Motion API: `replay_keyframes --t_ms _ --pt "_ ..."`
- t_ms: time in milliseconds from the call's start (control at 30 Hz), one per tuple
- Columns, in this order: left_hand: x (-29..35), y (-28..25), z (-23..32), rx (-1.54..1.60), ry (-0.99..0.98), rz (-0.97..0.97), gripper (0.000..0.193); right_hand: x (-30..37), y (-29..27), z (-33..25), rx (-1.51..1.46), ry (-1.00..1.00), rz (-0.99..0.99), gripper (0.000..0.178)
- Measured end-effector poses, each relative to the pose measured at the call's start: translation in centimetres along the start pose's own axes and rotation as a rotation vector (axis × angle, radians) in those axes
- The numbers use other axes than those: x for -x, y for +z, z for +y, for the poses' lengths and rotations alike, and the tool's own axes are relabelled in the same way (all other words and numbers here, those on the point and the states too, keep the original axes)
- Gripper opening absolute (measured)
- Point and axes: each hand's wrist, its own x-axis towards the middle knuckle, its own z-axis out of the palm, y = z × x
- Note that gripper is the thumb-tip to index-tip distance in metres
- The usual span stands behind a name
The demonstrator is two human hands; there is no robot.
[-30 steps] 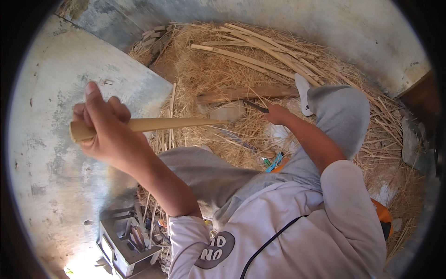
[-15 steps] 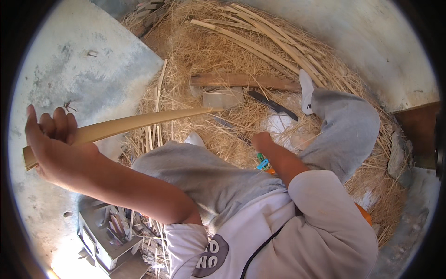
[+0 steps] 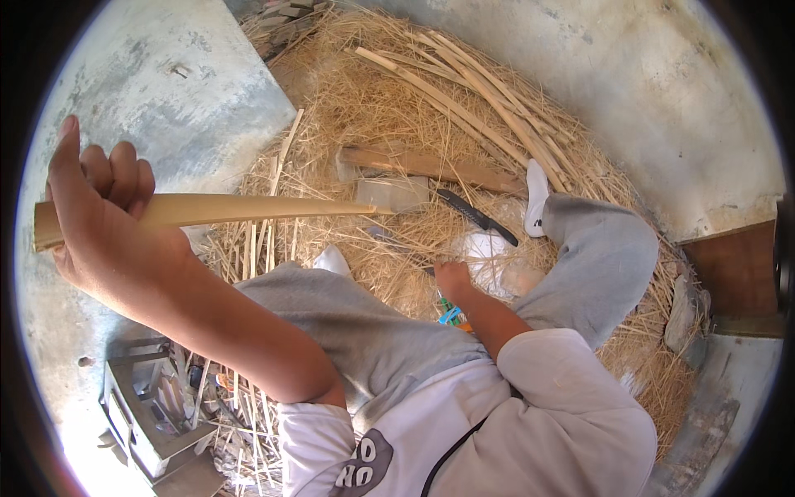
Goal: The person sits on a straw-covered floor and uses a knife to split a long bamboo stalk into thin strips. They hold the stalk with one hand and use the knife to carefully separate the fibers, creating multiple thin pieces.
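My left hand is raised at the far left, wrapped round the wide end of a long, pale split-bamboo strip. The strip runs level to the right and tapers to a frayed tip above the straw. In front of my lap, my right hand is closed. A small dark edge shows beside its fingers, but what it grips is hidden. Beyond that hand a black knife lies on the straw. Near the right wrist are a small blue and green object and something orange, partly covered by my clothes.
Straw-like shavings cover the floor. Long bamboo strips lie at the back right. A wooden beam and a grey block lie ahead. At lower left stands a grey open-framed box. Walls surround me.
My left hand has risen, and the bamboo strip has swung from slanting up to the right to nearly level. My right hand has moved slightly left and nearer to me. The whole view has shifted somewhat.
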Motion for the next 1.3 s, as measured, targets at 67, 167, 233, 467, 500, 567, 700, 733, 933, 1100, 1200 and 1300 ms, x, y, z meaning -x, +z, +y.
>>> replay_keyframes --t_ms 67,167,233,467,500,567,700,733,933,1100,1200,1300 --pt "-0.1 -0.1 0.0 0.025 0.024 -0.034 0.041 -0.6 0.0 0.0 0.037 -0.061 -0.028 0.023" --pt "-0.6 -1.7 -0.6 0.050 0.002 -0.132 0.035 -0.2 -1.5 -0.7 0.020 -0.022 -0.020 0.030" --pt "0.0 -1.3 0.0 0.013 0.025 -0.104 0.035 0.5 -4.0 -0.9 0.057 0.039 -0.026 0.039" --pt "0.6 -0.3 -0.6 0.105 0.063 -0.193 0.029 -2.6 -12.9 5.4 -0.327 -0.057 -0.120 0.052" --pt "0.5 -0.5 -0.2 0.109 0.065 -0.181 0.029 -1.9 -16.4 5.3 -0.271 -0.064 -0.094 0.049" --pt "0.7 0.3 -0.1 0.140 0.038 -0.183 0.029 -1.9 -18.9 7.7 -0.144 -0.230 -0.020 0.044" --pt "1.3 -0.2 0.3 0.079 0.068 -0.143 0.029 0.7 -22.6 8.4 0.381 -0.530 0.343 0.035" --pt "1.3 -0.5 0.3 0.064 0.071 -0.125 0.029 2.1 -23.6 8.1 0.380 -0.521 0.325 0.034" --pt "-0.3 -1.8 -0.7 0.037 0.013 -0.088 0.029 10.7 -31.4 9.1 0.418 -0.227 -0.061 0.026" --pt "-1.0 -2.5 -0.5 0.000 0.018 0.015 0.030 16.8 -39.6 9.6 0.209 -0.002 0.175 0.026" --pt "-0.7 -1.9 -0.8 -0.010 -0.003 0.028 0.031 17.4 -39.8 9.6 0.003 0.164 0.289 0.025" --pt "-0.4 -1.6 0.1 -0.001 -0.017 0.021 0.034 15.3 -35.7 7.1 -0.326 0.261 0.358 0.027"
